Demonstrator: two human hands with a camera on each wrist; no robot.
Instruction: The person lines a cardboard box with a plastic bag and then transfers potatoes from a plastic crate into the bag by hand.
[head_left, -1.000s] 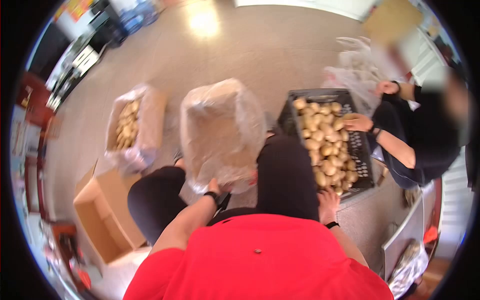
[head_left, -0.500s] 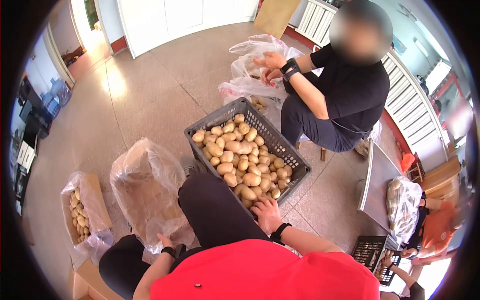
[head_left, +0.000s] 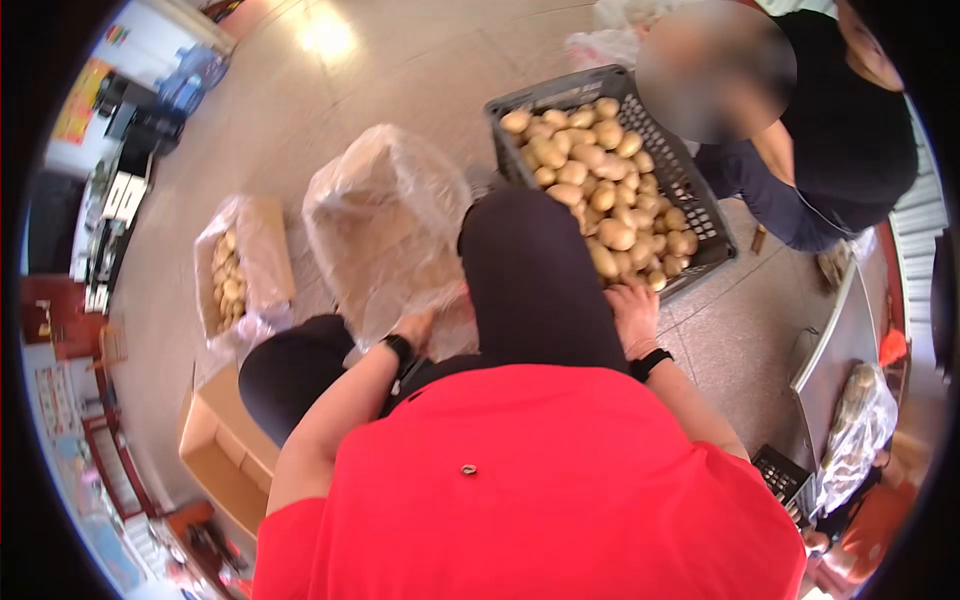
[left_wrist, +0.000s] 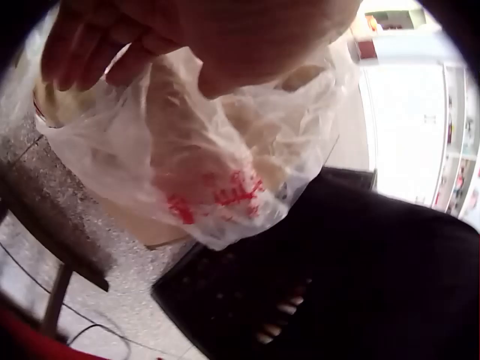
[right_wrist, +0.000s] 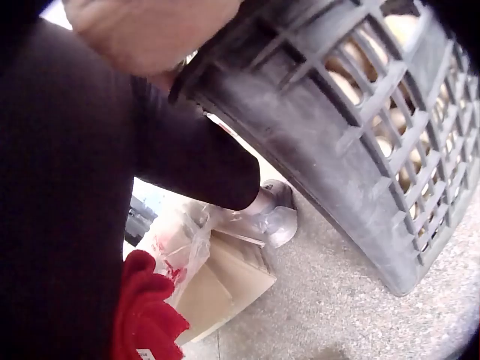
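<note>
My left hand [head_left: 413,328] is at the near edge of a cardboard box [head_left: 380,220] lined with clear plastic. In the left wrist view, its loosely bent fingers [left_wrist: 124,64] hang over the crumpled liner [left_wrist: 225,172], which bears red print. My right hand [head_left: 633,315] lies over the near rim of a black plastic crate [head_left: 715,225] heaped with potatoes [head_left: 600,190]. Its fingertips reach the nearest potatoes in the head view. From the right wrist, the palm [right_wrist: 150,30] shows above the crate's corner, with the fingers mostly hidden.
Left of the lined box stands another lined box [head_left: 265,250] holding potatoes, with an open carton [head_left: 225,450] nearer me. Across the crate a person in black [head_left: 840,130] leans in. My knee [head_left: 535,270] rises between box and crate. A panel [head_left: 835,340] stands at right.
The head view swung right, then back left. The other person had a hand at the potatoes, raised both hands, and now leans closer. My hands keep their places at box and crate.
</note>
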